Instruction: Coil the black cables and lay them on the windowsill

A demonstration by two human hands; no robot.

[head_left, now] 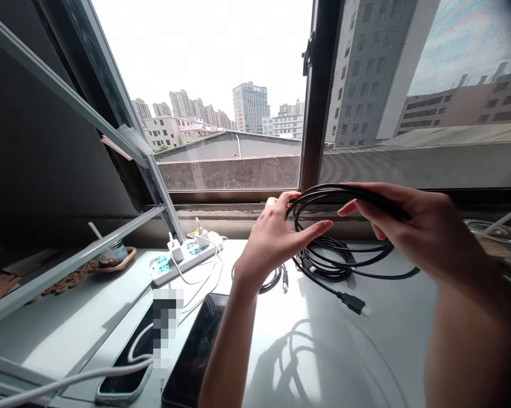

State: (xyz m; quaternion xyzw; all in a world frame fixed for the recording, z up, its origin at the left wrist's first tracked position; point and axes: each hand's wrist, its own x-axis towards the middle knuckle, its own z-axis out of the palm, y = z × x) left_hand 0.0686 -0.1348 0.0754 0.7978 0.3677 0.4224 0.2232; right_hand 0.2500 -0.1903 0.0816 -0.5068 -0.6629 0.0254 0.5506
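Between the two hands' fingers: coiled black cable (368, 198), long axis running sideways. Gripped along its upper strands by right hand (421, 226); loosely bracketed at the opposite bend by left hand's (276, 235) parted thumb and fingers. Hanging below, between both sets of fingertips: plug (352, 303).

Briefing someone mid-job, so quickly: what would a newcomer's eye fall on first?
The coiled black cable right of centre, held in the right grip and reaching the spread left grip, its plug hanging loose. Next, the bright window across the background, then the white power strip on the table, back left.
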